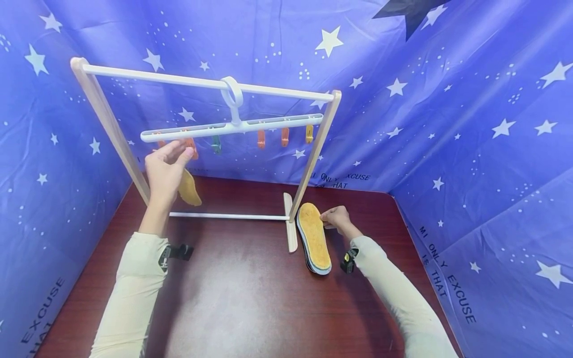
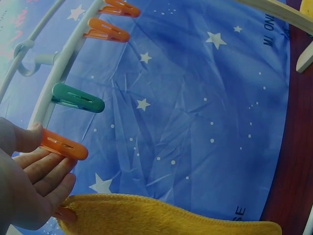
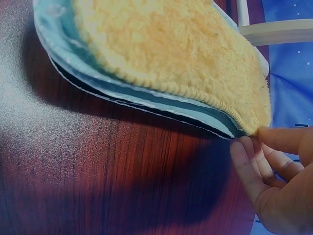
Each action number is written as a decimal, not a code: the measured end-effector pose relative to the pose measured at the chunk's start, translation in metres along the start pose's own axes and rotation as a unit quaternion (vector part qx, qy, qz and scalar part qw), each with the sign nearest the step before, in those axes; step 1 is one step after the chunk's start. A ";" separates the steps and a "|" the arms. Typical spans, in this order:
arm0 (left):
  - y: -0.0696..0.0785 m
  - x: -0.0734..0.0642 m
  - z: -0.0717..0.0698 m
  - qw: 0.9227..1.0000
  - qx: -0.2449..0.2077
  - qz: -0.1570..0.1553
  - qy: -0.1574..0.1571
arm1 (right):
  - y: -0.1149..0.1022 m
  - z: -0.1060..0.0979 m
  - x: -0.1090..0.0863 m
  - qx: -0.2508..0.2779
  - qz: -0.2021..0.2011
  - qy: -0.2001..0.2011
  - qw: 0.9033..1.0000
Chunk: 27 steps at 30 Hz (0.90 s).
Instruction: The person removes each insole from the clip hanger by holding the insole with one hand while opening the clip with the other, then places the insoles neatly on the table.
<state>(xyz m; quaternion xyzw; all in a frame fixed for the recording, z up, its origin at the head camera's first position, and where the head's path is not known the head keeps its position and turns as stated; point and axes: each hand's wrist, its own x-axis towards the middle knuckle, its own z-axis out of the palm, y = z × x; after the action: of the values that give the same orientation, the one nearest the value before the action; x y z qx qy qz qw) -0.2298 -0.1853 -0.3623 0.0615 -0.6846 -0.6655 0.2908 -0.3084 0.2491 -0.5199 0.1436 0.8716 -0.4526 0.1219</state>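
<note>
A white clip hanger (image 1: 192,133) carries orange, green and yellow clips. My left hand (image 1: 163,171) is at its left part, pinching an orange clip (image 2: 66,145) between thumb and fingers. Beside that hand a yellow fuzzy insole (image 1: 190,189) hangs down from the end clip, which the hand partly hides. On the table to the right lies a pile of insoles, a yellow one (image 1: 314,236) on top and blue-and-dark ones (image 3: 122,93) under it. My right hand (image 1: 337,219) pinches the edge of the top yellow insole with thumb and fingertips.
A rack with wooden side posts (image 1: 105,117) and a white top rod (image 1: 152,75) holds the hanger. Its right foot (image 1: 291,236) stands close to the insole pile. Blue star-printed cloth (image 1: 447,124) surrounds the dark red table (image 1: 233,288) behind and at the sides.
</note>
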 end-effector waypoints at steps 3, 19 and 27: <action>0.000 -0.001 -0.001 1.000 -0.007 0.002 -0.002 | 0.000 0.000 -0.001 0.003 -0.003 0.002 1.000; -0.003 -0.007 -0.011 0.996 0.081 0.039 0.001 | -0.027 -0.015 -0.014 0.115 -0.038 -0.020 0.992; 0.000 -0.012 -0.015 0.988 0.102 0.082 0.086 | -0.055 -0.024 -0.023 0.218 -0.086 -0.001 0.972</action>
<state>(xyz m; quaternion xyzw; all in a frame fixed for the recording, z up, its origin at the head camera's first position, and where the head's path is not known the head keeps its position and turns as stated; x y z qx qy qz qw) -0.2123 -0.1926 -0.3671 0.0919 -0.7242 -0.5583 0.3942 -0.3090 0.2356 -0.4570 0.0911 0.7611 -0.6404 0.0494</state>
